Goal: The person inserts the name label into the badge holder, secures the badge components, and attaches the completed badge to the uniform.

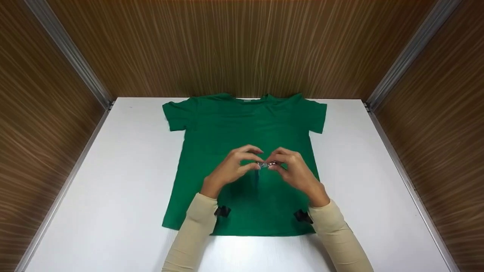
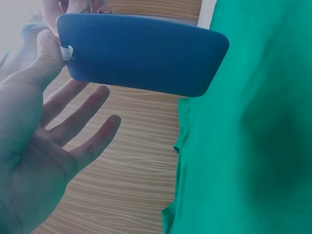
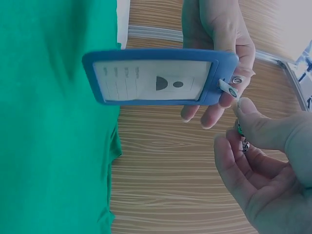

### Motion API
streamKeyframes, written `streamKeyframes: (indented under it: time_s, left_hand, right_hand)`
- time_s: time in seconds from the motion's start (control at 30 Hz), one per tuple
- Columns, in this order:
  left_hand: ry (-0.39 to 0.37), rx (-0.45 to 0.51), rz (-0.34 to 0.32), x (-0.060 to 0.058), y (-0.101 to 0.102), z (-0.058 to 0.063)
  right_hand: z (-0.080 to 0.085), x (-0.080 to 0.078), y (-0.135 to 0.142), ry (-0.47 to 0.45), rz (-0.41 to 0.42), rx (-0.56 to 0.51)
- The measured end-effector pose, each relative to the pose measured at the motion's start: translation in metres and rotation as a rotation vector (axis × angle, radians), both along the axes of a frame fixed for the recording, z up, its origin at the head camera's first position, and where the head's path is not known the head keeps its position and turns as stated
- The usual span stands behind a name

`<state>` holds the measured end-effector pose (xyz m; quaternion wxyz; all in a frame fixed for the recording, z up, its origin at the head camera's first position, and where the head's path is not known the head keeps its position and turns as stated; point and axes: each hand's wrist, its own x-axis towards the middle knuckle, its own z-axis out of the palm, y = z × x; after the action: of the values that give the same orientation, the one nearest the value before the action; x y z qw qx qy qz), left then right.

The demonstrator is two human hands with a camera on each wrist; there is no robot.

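A blue ID badge holder (image 3: 156, 100) hangs upright above the green T-shirt (image 1: 245, 132), seen edge-on in the head view. Its window shows a card with a dark head-and-shoulders figure and lines; the plain blue back (image 2: 141, 56) faces the left wrist view. My left hand (image 1: 236, 166) pinches it at the top end, by the short clear strap (image 3: 228, 88) with a metal snap. My right hand (image 1: 295, 170) pinches a small shiny metal clip (image 3: 245, 145) close beside the strap. Whether clip and strap are joined cannot be told.
The T-shirt lies spread flat on a white table (image 1: 124, 170), collar at the far edge. Wood-patterned panels (image 1: 242, 45) with metal corner rails enclose the back and sides. A dark wrist camera (image 1: 223, 211) sits at each beige sleeve.
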<state>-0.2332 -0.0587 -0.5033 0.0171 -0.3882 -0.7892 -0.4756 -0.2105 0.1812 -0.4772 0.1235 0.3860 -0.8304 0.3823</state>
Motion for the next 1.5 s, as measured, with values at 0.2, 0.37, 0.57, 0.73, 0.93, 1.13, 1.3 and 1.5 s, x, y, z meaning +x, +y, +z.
streamKeyframes:
  time_s: [0.2,0.37,0.57,0.73,0.93,1.13,1.3,1.5]
  left_hand:
    - [-0.034,-0.011,-0.018,0.0011,0.0004,-0.0008]
    - [-0.075,-0.020,-0.035,0.0018,0.0015,-0.0003]
    - [-0.108,-0.019,-0.043,0.0025,0.0027,-0.0006]
    - [-0.114,-0.016,-0.048,0.0027,0.0026,-0.0006]
    - [-0.103,-0.040,-0.042,0.0036,0.0013,0.0010]
    - [-0.118,-0.065,-0.032,0.0042,0.0021,0.0007]
    - [-0.142,-0.055,-0.029,0.0040,0.0033,-0.0005]
    - [-0.144,-0.057,-0.030,0.0035,0.0031,-0.0009]
  right_hand:
    - [0.0015,0.0015,-0.0015,-0.007,-0.002,0.019]
    - [0.0002,0.0017,-0.0018,-0.009,0.000,0.021]
    - [-0.0001,0.0008,-0.0022,0.005,0.007,0.007]
    - [0.0005,0.0005,-0.0027,0.017,0.006,-0.003]
    - [0.0001,0.0005,-0.0036,0.029,0.016,-0.016]
    - [-0.0006,0.0011,-0.0051,0.003,0.032,-0.026]
    - [-0.0010,0.0010,-0.0054,0.003,0.040,-0.034]
    - [-0.0015,0.0003,-0.0045,0.003,0.035,-0.051]
